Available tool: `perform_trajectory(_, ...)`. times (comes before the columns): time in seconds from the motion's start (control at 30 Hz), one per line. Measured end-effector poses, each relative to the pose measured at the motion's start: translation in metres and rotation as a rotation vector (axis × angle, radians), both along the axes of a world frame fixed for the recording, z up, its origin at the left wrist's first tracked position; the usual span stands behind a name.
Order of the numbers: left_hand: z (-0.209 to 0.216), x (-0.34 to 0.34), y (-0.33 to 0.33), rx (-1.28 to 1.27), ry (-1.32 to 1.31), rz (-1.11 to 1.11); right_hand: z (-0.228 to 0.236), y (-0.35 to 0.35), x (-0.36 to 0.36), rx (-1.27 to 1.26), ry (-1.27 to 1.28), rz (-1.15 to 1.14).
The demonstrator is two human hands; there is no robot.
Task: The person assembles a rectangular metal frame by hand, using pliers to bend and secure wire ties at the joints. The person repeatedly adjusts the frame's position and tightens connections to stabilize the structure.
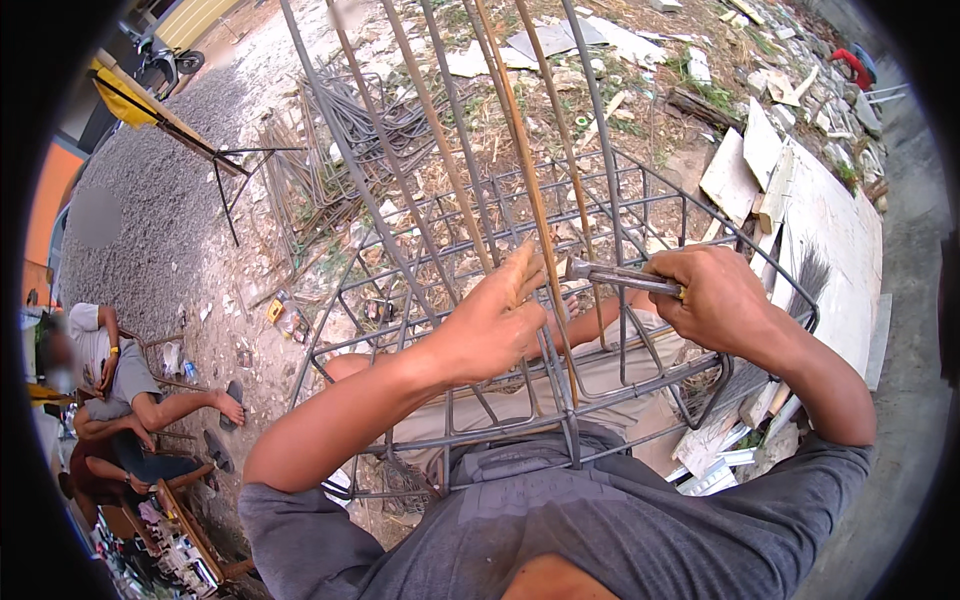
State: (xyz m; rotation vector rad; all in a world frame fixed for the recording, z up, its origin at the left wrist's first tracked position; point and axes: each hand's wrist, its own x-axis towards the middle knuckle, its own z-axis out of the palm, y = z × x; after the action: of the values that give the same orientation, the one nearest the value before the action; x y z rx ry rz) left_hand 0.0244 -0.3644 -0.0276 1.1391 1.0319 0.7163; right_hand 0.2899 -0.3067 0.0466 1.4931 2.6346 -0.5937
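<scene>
- Rebar cage (640, 215): directly in front of the person, lying over the lap and running away toward the top of the view.
- Left hand (495, 320): on the long bars at the near end of the cage, left of the right hand.
- Right hand (715, 295): at the cage's right side, gripping a metal tool (615, 275) that points left toward the long bars.
- Loose rods (330, 150): on the ground left of the cage and behind it.
- Folding stand (225, 165): on gravel, far left of the rods.
- Boards (800, 190): on the ground right of the cage.
- Seated people (120, 390): lower left, well apart from the cage.
</scene>
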Motion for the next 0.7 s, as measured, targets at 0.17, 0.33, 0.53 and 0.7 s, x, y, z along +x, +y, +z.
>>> perform_trajectory(0.17,-0.035,0.031,0.032,0.022,0.149,0.097,-0.002,0.002,0.005,-0.015,-0.052,0.011)
perform_trajectory(0.33,-0.046,0.04,0.033,-0.047,0.151,0.218,-0.022,0.001,0.013,0.017,-0.024,0.153)
perform_trajectory(0.53,-0.022,0.035,0.013,-0.098,0.028,0.204,-0.014,0.007,0.025,-0.046,-0.066,0.133)
perform_trajectory(0.7,-0.027,0.03,0.006,0.022,0.048,0.153,-0.021,0.004,0.03,-0.019,0.036,0.124)
